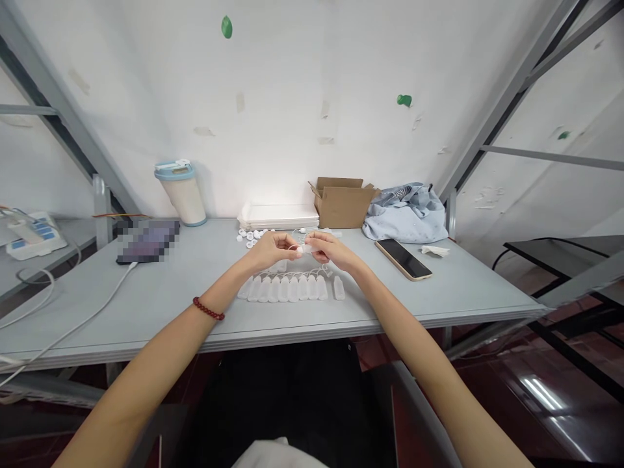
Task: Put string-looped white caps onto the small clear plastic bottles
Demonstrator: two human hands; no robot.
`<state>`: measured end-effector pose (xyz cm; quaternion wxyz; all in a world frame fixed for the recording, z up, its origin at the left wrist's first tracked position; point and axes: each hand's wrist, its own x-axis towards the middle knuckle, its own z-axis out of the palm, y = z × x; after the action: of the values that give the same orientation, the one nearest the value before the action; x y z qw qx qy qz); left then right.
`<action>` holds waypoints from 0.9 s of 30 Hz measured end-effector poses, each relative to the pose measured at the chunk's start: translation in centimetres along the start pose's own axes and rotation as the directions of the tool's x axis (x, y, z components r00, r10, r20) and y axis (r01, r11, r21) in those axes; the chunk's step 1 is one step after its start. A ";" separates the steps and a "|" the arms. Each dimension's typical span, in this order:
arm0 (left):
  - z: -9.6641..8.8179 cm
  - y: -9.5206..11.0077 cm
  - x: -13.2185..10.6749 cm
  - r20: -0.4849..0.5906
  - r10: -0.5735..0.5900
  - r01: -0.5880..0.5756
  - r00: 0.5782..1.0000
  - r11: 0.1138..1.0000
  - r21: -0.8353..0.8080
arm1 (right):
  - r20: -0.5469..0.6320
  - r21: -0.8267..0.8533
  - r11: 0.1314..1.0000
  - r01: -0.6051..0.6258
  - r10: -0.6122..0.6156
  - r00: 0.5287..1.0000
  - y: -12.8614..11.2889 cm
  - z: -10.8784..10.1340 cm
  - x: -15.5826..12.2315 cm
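Small white plastic piece (pixel 306 248), translucent, pinched by left hand (pixel 273 250) and right hand (pixel 329 250).

head view, forward-down (near), over table (pixel 146 305)

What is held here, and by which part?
A small white piece, pinched at both hands' fingertips: left hand at its left end, right hand at its right end. Too small to identify.
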<state>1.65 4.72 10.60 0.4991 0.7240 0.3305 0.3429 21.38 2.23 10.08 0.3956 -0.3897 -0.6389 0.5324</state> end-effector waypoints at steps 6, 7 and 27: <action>0.1 0.0 0.1 0.060 -0.081 0.084 0.995 0.995 -0.053 | -0.038 0.050 0.997 0.059 -0.057 0.998 0.4 0.3 0.4; 0.1 0.0 0.2 0.081 -0.117 0.121 0.990 0.991 -0.051 | -0.039 0.049 0.997 0.059 -0.058 0.998 0.4 0.3 0.4; 0.3 -0.2 0.2 0.090 -0.127 0.134 0.988 0.988 -0.077 | -0.041 0.040 0.997 0.059 -0.057 0.998 0.5 0.6 0.4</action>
<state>1.94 4.77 10.38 0.5638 0.6933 0.3411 0.2917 20.73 2.43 9.58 0.4313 -0.3734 -0.6309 0.5258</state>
